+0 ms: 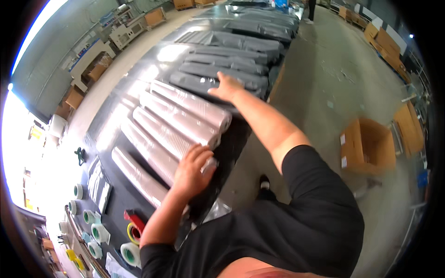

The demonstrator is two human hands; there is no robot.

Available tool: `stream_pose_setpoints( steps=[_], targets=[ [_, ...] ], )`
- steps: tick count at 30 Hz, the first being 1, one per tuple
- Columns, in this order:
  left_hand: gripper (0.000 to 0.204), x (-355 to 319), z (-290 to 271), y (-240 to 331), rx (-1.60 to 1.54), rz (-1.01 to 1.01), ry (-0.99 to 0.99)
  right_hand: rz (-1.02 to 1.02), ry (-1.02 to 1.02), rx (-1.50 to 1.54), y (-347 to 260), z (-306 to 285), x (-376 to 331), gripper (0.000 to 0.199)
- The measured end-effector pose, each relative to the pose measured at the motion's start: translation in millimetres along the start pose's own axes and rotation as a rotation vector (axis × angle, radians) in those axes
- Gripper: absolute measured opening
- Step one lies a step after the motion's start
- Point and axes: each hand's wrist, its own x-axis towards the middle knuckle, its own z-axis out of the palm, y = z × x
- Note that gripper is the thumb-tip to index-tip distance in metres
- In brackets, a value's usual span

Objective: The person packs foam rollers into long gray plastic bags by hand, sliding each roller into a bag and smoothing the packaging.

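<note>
Several pinkish-silver rolls in clear plastic wrap [174, 134] lie side by side on the long black table [104, 123]. My left hand [192, 169] curves over the near end of one roll, its fingers and thumb around that end. My right hand [226, 88] reaches across, fingers apart and holding nothing. It is over the dark grey plastic-wrapped packages [218, 76], just beyond the farthest silver roll. Whether its fingers touch a package I cannot tell.
Left of me on the table are tape rolls [99, 233], a red-handled tape dispenser [134, 220] and a flat black plastic packet [98, 185]. An open cardboard box [366, 146] stands on the floor at right. Machines [127, 30] line the far left; a person [311, 11] stands beyond the table.
</note>
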Motion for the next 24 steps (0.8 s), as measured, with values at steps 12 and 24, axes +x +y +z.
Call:
stream_pose_setpoints(
  steps=[12, 24],
  targets=[
    [0.043, 176, 113, -7, -0.262, -0.296, -0.119, -0.880, -0.126, 0.704, -44, 26, 160, 0.017],
    [0.089, 297, 176, -117, -0.353, -0.867, 0.369, -0.365, -0.127, -0.114, 190, -43, 297, 0.062]
  ],
)
